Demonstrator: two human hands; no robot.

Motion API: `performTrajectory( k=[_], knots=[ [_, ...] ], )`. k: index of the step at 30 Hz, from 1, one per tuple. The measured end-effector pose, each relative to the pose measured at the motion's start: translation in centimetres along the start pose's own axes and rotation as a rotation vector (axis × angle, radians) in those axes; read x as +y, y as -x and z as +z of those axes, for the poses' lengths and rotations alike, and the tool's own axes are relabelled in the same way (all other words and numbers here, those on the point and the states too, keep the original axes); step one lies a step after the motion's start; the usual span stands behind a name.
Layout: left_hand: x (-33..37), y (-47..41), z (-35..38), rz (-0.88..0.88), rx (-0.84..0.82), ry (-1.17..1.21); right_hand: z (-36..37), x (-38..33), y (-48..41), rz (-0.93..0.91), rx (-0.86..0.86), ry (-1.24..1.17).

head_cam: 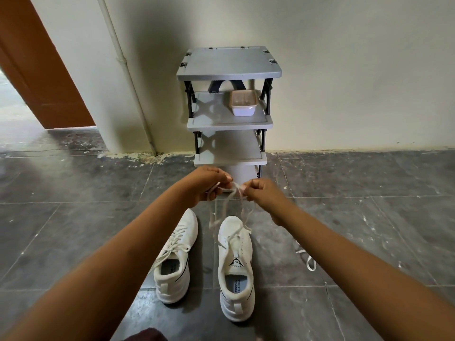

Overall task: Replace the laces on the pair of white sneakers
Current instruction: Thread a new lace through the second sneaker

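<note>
Left hand (206, 184) and right hand (261, 195), frame centre: both curled, pinching white lace (234, 190) stretched between them. Strands hang to right sneaker (236, 267) below. Left sneaker (177, 257) beside it, laced, not touching. Loose lace (306, 257) on floor, lower right. Grey shelf rack (229, 67) against wall, upper centre. Plastic tub (243, 102) on second shelf, contents indistinct.

Raised lace (236, 188) is motion-blurred, its crossings unreadable.
</note>
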State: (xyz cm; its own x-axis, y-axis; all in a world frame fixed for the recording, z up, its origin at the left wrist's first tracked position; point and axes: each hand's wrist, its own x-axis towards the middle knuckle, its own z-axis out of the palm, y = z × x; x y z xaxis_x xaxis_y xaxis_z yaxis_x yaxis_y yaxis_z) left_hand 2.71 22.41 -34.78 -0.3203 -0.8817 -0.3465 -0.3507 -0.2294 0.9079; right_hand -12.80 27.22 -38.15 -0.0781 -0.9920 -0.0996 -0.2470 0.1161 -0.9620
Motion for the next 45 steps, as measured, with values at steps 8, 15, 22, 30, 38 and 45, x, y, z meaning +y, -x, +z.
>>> performTrajectory(
  k=[8,15,22,30,38,45],
  knots=[
    [0.0,0.0,-1.4,-0.064,-0.045,0.27,-3.8,2.0,-1.8,0.35,0.466,0.083],
    [0.8,-0.2,-1.9,0.044,-0.039,0.826,-4.3,3.1,-2.0,0.403,0.536,0.016],
    [0.5,-1.0,-1.8,0.144,0.087,0.792,-3.7,2.3,-1.0,0.29,0.504,-0.122],
    [-0.9,-1.5,-1.1,0.054,0.358,0.184,-3.2,0.8,-0.5,-0.009,0.458,-0.319],
    [-0.6,-1.0,0.9,0.03,0.292,0.269,-2.2,-0.1,0.1,-0.064,0.252,-0.39],
    [-0.2,-0.6,2.0,0.005,0.216,0.279,-1.3,-0.6,0.6,-0.102,0.128,-0.326]
  ],
)
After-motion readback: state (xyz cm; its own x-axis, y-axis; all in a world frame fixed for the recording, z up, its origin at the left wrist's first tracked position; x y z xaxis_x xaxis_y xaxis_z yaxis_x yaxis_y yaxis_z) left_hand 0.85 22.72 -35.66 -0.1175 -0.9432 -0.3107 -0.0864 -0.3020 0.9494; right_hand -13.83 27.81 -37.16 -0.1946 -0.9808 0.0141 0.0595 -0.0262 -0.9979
